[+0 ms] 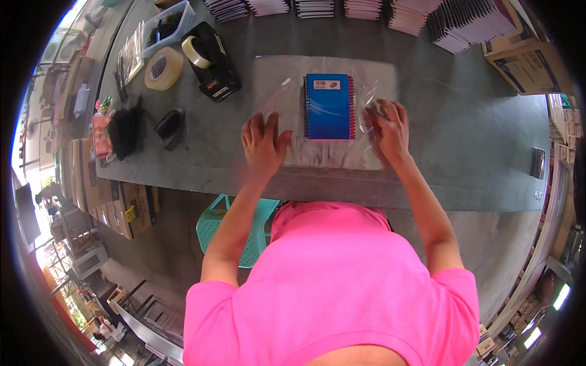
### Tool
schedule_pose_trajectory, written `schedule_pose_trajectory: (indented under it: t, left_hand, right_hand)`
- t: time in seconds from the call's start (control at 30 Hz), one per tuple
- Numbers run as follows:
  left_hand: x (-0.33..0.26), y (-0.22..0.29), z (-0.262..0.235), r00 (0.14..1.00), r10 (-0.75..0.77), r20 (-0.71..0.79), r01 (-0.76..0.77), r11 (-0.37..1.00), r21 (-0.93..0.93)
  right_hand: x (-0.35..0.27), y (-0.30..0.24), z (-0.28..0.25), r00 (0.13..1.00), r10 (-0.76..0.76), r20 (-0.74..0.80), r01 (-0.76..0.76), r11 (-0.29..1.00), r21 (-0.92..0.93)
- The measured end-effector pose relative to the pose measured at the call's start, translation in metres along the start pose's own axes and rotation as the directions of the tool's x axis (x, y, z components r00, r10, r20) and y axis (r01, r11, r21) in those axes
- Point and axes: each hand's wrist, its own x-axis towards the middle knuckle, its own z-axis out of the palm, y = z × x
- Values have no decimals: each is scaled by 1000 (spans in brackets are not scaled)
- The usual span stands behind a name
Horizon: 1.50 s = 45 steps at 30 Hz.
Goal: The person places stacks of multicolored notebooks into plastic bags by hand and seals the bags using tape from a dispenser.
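A blue spiral-bound notebook [329, 108] lies in the middle of the table, with pink-edged pages or another notebook showing beneath it. Around and under it spreads a clear plastic sheet [278, 79], wrinkled and shiny beside the notebook. My left hand [265, 144] rests on the sheet's left part, its thumb apart from the fingers and nothing in them. On the other side, close to the notebook's right edge, my right hand [390, 129] has its fingers curled together on the plastic; they are slightly blurred.
A black tape dispenser [210, 64], a tape roll [163, 69] and a clear plastic box [166, 27] stand at the far left. A black brush [125, 131] lies nearer. Stacked spiral notebooks [314, 7] line the far edge. A cardboard box [530, 68] sits far right; a green stool [247, 235] is below.
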Motion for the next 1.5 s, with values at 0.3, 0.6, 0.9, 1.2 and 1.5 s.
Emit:
schedule_pose_trajectory:
  t: [0.3, 0.6, 0.9, 1.2, 1.5]
  left_hand:
    - [41, 35, -28, 996, -20, -84, -6, 953, -302]
    - [111, 52, 18, 998, 56, -17, -57, 874, -482]
    - [112, 59, 50, 1000, 12, 10, -3, 807, -590]
    - [149, 117, 9, 906, 422, -35, -416, 870, -265]
    - [209, 31, 24, 964, 115, 238, -4, 907, -421]
  right_hand:
    - [0, 11, -26, 378, 177, 909, -799, -433, 417]
    - [46, -30, -46, 788, 223, 574, -510, 758, 406]
    - [50, -98, 6, 916, -17, 400, -29, 994, 109]
    - [26, -108, 19, 975, 84, 204, -103, 991, 83]
    - [3, -142, -6, 915, 250, 317, -299, 947, 116]
